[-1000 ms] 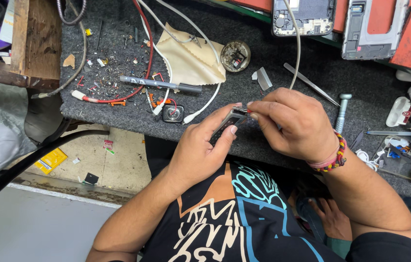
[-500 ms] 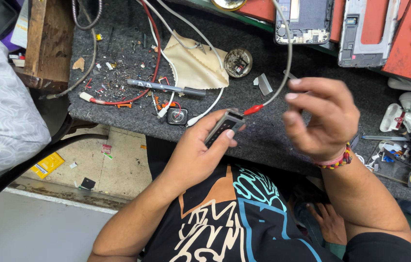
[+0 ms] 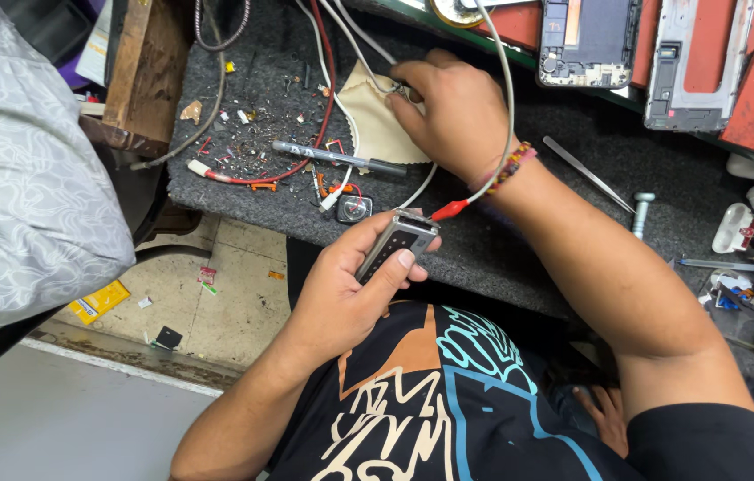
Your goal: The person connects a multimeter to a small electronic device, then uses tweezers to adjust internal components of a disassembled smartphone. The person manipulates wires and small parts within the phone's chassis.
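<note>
Left hand (image 3: pixel 350 289): I have it curled around a small silver-and-black rectangular device (image 3: pixel 392 245), thumb along one side and fingers wrapped under, held just off the near edge of the table (image 3: pixel 502 249), above my lap.
Right hand (image 3: pixel 448 107): I have it reached out toward the far side of the table, fingertips drawn together on the upper edge of a beige cloth patch (image 3: pixel 377 120); what it pinches there I cannot tell.
Wrist: a beaded bracelet of red, yellow and dark beads (image 3: pixel 506 167) sits on my right wrist.
Cable: a white wire with a red clip end (image 3: pixel 450 210) runs across my right wrist, its red tip lying just beside the top of the device.
Near the cloth: a slim grey-and-black pen (image 3: pixel 337 158) lies below the cloth, and a small square black part with a round face (image 3: pixel 354 208) rests close to the table's near edge.
Left part of table: a red wire (image 3: pixel 306 134) loops through scattered small metal bits.
Far edge: an opened dark phone body (image 3: pixel 589 40) lies beside a grey phone frame (image 3: pixel 684 62).
Right side: thin metal tweezers (image 3: pixel 589 174) lie at a slant.
</note>
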